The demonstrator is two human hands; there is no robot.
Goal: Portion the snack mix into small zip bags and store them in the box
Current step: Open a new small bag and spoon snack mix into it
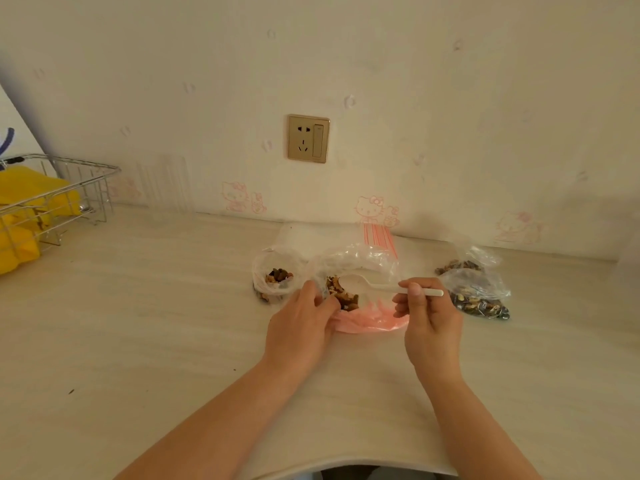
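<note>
At worktop centre, I'm pinching the bag (360, 268) mouth open with left hand (300, 323); right hand (427, 318) is gripping spoon (377, 285), handle lying rightward, bowl inside the mouth over the mix (343, 294).

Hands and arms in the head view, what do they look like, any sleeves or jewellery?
Both forearms are bare as far as the frame shows: no sleeves, gloves, watch or bracelet. The left hand and right hand show no rings, and the nails look short and unpainted.

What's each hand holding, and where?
Right hand pinches the white spoon near its handle end; left hand grips the open bag's rim.
</note>
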